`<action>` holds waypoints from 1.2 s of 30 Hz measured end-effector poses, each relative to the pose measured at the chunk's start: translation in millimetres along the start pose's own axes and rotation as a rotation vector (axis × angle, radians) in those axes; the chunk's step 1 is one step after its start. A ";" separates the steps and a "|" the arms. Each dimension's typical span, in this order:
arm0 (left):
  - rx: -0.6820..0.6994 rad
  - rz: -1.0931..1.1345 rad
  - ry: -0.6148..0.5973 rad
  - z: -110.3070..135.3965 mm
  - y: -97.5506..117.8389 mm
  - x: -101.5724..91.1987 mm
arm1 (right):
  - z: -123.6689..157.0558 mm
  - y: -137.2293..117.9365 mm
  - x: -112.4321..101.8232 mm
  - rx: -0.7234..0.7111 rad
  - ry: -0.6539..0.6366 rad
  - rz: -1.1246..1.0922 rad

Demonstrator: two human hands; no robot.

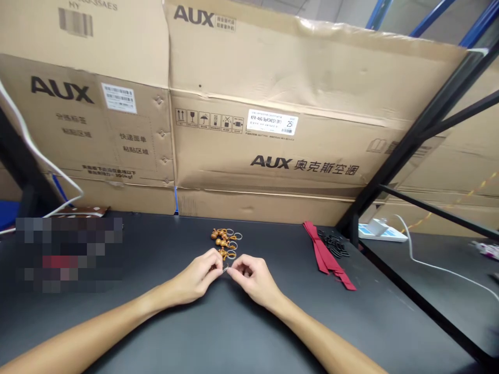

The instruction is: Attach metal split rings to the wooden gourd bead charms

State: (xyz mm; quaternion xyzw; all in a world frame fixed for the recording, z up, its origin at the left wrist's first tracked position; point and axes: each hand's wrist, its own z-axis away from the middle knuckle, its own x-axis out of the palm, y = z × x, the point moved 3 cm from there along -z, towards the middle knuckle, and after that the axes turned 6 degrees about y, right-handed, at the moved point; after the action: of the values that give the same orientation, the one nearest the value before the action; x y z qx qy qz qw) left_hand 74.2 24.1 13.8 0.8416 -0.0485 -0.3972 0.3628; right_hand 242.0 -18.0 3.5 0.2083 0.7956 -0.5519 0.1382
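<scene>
Low over the black table, my left hand [198, 275] is closed in a pinch at a small metal key ring [225, 269]. Opposite it, the thumb and finger of my right hand [255, 280] are pinched together at the ring's other side. Whatever hangs from this ring is hidden by my fingers. Just beyond my fingertips lies a small group of keychains [221, 242], with brown-orange beaded figures, short straps and silver rings, the rings pointing right.
Dark red strips [325, 254] lie to the right beside a pile of black loops [335, 245]. Cardboard boxes [265, 145] wall off the back. A black metal frame post [390, 176] slants up on the right, with a white device [382, 230] beyond. A white cable [35, 145] hangs left.
</scene>
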 end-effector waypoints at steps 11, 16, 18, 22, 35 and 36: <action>0.118 -0.093 -0.074 5.5 8.2 4.9 | -0.4 8.3 9.9 0.386 -0.223 -0.410; 0.156 -0.144 -0.075 7.1 8.9 7.7 | 2.2 5.3 10.1 0.441 -0.251 -0.448; 0.149 -0.137 -0.052 7.1 7.1 7.9 | 3.1 3.4 10.2 0.417 -0.253 -0.433; 0.079 -0.069 0.030 5.2 3.0 5.1 | 4.7 0.5 12.5 0.306 -0.220 -0.391; -0.087 0.121 0.112 -4.5 -0.1 3.5 | 8.6 -6.0 12.3 -0.263 0.022 0.160; -0.100 0.130 0.117 -4.9 -1.3 3.3 | 9.1 -6.9 12.2 -0.285 0.015 0.186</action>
State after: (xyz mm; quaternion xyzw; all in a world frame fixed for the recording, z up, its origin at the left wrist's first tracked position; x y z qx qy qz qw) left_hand 79.6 26.5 12.9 0.8393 -0.0616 -0.3248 0.4316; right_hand 227.8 -26.5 0.5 0.2633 0.8441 -0.4168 0.2107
